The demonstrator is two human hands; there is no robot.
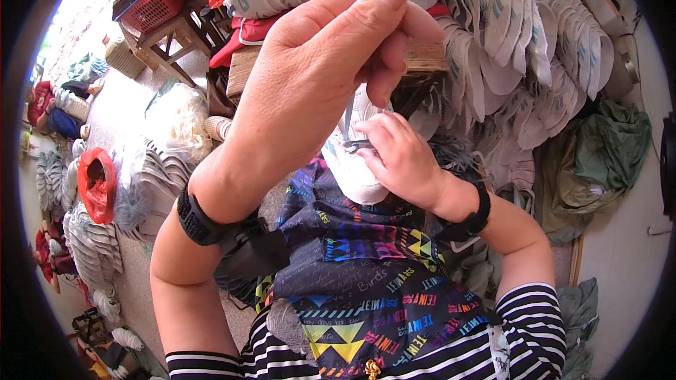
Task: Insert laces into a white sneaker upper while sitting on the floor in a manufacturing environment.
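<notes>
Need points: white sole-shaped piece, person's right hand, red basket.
White sole-shaped piece (pixel 351 176): head view, on its bare surface toward the rounded lower end.
Right hand (pixel 408 160): head view, on the back of the hand.
Red basket (pixel 150 13): head view, on its perforated side wall.

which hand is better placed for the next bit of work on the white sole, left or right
Probably the right hand: it is down at the white sole, with fingers at a dark tool. The left hand is raised away from the sole, thumb pressed against its fingers.

Insole (pixel 352 174) over the apron (pixel 359 267), bench (pixel 243 70) beyond, stacked insoles (pixel 493 14) to the right, basket (pixel 146 10) far left.
</notes>
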